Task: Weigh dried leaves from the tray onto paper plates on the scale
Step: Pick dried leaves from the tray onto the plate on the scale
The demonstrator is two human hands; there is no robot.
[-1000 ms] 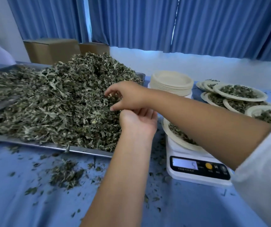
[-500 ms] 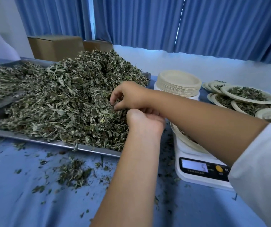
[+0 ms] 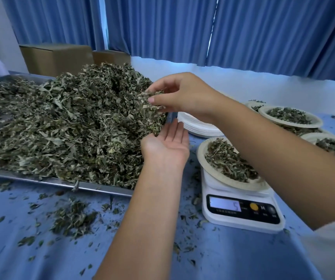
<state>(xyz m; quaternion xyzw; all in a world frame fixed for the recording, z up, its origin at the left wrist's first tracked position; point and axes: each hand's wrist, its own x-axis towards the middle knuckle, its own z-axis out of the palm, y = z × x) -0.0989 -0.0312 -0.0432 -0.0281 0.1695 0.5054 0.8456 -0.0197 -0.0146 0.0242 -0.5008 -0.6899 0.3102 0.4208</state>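
A big heap of dried leaves [image 3: 71, 122] fills a metal tray [image 3: 101, 188] on the left. My right hand [image 3: 182, 93] is above the heap's right edge, its fingers pinched on a small clump of leaves. My left hand [image 3: 166, 146] lies palm up just below it, fingers apart, against the heap's side, with nothing gripped. A white scale [image 3: 241, 211] stands to the right and its display shows 5. On it rests a paper plate [image 3: 203, 152] holding some leaves.
A stack of unused paper plates [image 3: 199, 126] sits behind the scale. Several filled plates [image 3: 290, 118] lie at the far right. Loose leaf bits [image 3: 71, 219] litter the blue tablecloth. Cardboard boxes [image 3: 57, 57] stand behind the tray, in front of blue curtains.
My right hand has lifted out of the heap with a pinch of leaves. My left hand has turned palm up and opened beneath it. The camera has shifted, so the scale plate shows fully.
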